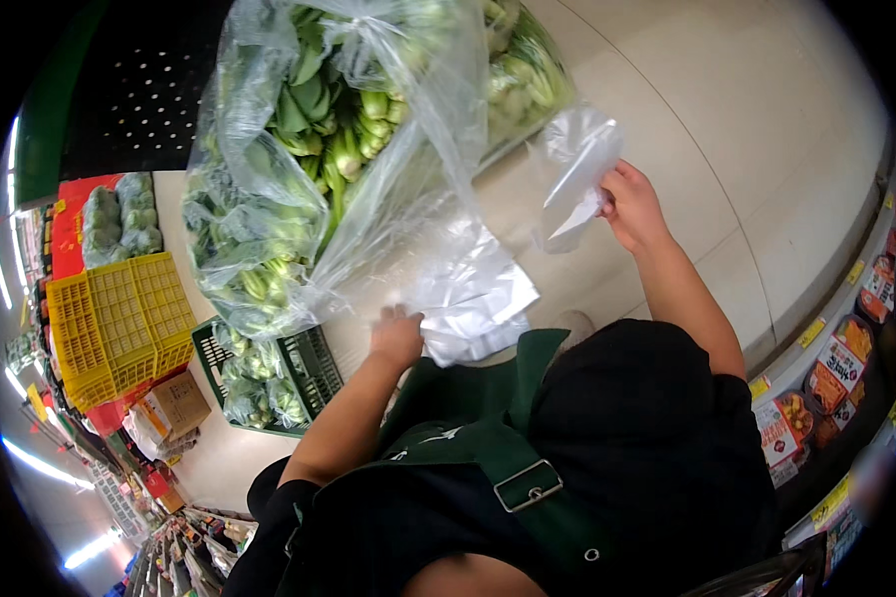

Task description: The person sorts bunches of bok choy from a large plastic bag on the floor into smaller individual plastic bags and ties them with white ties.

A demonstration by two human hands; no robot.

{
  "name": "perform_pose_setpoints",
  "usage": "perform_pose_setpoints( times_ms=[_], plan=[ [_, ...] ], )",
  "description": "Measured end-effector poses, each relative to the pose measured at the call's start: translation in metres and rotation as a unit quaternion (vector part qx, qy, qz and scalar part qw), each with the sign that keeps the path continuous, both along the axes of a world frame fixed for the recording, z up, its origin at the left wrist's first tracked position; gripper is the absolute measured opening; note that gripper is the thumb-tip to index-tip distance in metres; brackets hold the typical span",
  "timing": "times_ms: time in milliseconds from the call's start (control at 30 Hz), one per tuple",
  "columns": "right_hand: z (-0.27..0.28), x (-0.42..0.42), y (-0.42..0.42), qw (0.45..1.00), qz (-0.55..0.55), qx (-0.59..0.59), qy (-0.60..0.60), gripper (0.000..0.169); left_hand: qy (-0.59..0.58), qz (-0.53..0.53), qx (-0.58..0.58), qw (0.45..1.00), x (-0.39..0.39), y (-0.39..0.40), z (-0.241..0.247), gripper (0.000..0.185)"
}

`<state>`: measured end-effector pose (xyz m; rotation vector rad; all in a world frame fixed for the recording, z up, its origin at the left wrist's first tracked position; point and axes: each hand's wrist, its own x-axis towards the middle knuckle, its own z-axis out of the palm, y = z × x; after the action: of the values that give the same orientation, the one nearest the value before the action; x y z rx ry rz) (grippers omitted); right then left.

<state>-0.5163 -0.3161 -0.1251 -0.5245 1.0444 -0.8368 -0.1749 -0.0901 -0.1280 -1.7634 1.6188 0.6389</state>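
My right hand [629,205] pinches a thin clear plastic bag [581,175] by its edge, over the floor to the right of the vegetables. My left hand [397,337] rests at the left edge of a flat stack of clear plastic bags [478,291]; whether its fingers grip the stack I cannot tell. In front of me stands a large open clear plastic liner [433,112] full of leafy greens. Bunches of pale-stemmed bok choy [347,149] show through its mouth, and more bagged greens [523,71] lie at its right.
A green plastic crate [321,373] with bagged greens stands at the left. Beyond it are yellow plastic crates [119,321], a cardboard box [175,407] and netted green vegetables [138,213]. A black perforated panel [149,97] is at upper left. A shelf of packaged food [840,366] curves along the right.
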Motion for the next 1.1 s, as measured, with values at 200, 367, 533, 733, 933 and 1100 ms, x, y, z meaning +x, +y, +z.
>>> perform_pose_setpoints(
  times_ms=[200,367,533,733,933,1100],
  plan=[
    [0.008,0.018,0.011,0.998,0.057,0.007,-0.006,0.004,0.486,0.082,-0.23,0.839,-0.077,-0.088,0.057,0.027],
    [-0.009,0.023,0.021,0.983,0.151,-0.06,0.08,0.014,0.524,0.195,-0.215,0.801,-0.108,-0.119,0.057,0.023],
    [0.003,0.031,0.035,0.905,0.388,-0.158,0.071,0.025,0.508,0.336,-0.157,0.777,-0.12,-0.108,0.04,0.022],
    [-0.032,0.016,0.023,0.837,0.316,-0.326,0.303,0.014,0.456,0.401,-0.254,0.753,-0.085,-0.1,0.008,0.021],
    [-0.062,-0.034,0.033,0.752,0.364,-0.274,0.475,0.046,0.538,0.579,-0.247,0.561,-0.058,-0.111,0.03,0.018],
    [-0.016,0.021,0.049,0.744,0.362,-0.441,0.348,0.043,0.51,0.23,-0.343,0.754,-0.125,-0.109,0.059,0.047]
  ],
)
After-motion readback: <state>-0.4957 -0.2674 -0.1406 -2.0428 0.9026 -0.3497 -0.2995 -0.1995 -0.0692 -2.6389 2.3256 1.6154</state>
